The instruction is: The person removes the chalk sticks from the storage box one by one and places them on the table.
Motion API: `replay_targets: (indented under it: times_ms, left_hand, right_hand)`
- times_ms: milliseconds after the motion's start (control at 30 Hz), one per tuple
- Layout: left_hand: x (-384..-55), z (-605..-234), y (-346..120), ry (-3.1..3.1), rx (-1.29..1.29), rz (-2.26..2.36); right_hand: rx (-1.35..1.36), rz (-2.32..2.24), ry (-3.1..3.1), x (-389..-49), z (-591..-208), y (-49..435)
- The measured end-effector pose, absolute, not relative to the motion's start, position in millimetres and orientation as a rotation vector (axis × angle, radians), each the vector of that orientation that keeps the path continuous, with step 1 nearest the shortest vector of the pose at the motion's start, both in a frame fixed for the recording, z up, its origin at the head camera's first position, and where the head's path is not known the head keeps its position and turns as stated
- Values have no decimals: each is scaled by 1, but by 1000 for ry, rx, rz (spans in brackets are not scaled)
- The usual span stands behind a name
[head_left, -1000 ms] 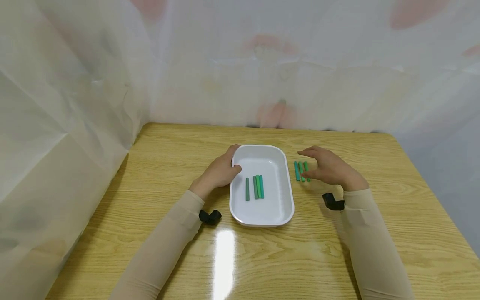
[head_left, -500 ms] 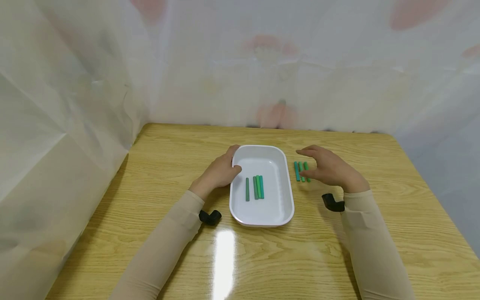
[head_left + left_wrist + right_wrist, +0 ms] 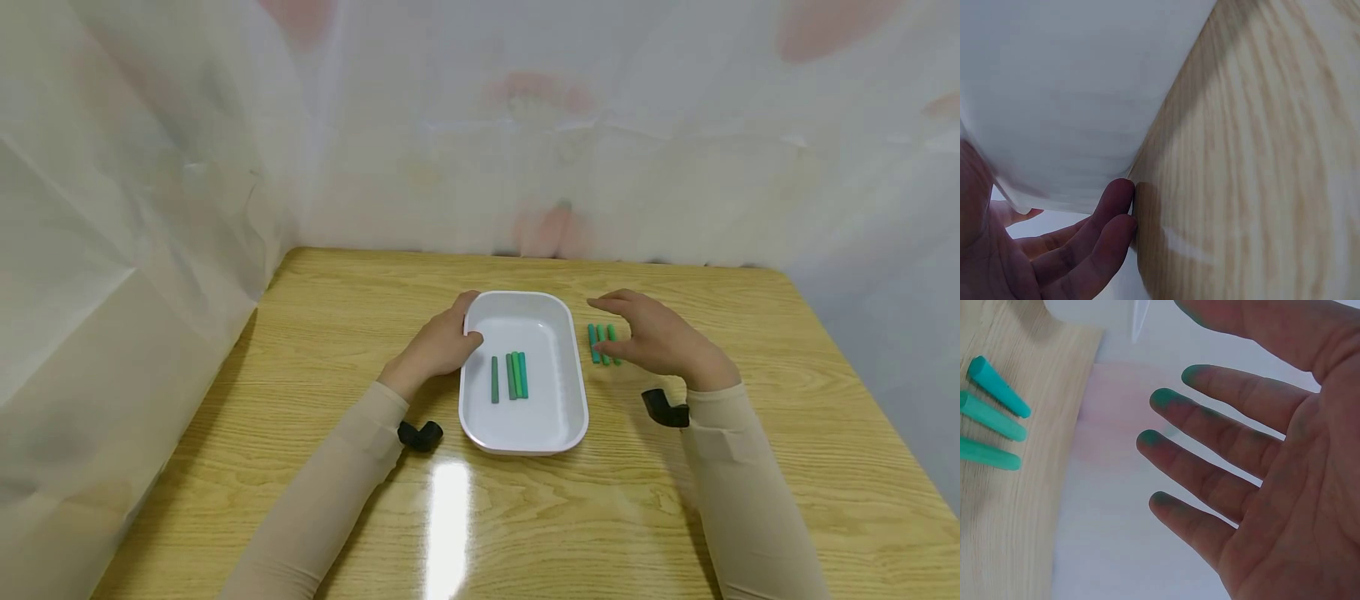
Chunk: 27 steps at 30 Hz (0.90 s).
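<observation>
A white rectangular tray [image 3: 551, 421] holds several green and teal chalk sticks [image 3: 517, 377]; one dark green chalk stick [image 3: 495, 380] lies apart to their left. My left hand [image 3: 433, 343] grips the tray's left wall, thumb over the rim and fingers outside, low by the tabletop in the left wrist view. To the right of the tray, my right hand [image 3: 663, 340] hovers with fingers spread, holding nothing. Below its thumb and fingers lie three chalk sticks [image 3: 999, 386], side by side on the table, partly hidden by the thumb in the head view. Green dust coats the right fingertips [image 3: 1163, 397].
The wooden table [image 3: 360, 300] reaches back to a pale patterned sheet [image 3: 420, 167], which also hangs along the left side. Black wrist mounts [image 3: 422, 435] sit on both sleeves. A bright glare streak marks the tabletop in front of the tray.
My right hand has drifted slightly left, its thumb now over the leftmost loose chalk stick. My left hand, the tray and the chalk sticks stay where they were.
</observation>
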<state>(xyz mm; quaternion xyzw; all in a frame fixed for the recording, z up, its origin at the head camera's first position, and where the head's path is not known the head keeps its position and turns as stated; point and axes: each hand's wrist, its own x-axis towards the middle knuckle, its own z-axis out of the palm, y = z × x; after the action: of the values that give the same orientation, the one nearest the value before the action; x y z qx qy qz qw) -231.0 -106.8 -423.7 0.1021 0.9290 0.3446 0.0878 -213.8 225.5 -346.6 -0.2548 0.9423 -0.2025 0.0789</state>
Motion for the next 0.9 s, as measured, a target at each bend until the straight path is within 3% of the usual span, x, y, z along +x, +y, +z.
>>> replay_targets:
  times_ms: [900]
  left_hand:
    - [-233,-427,-107,2768,302,1030]
  right_hand:
    - [-887,-573,2845,-202,-342,208]
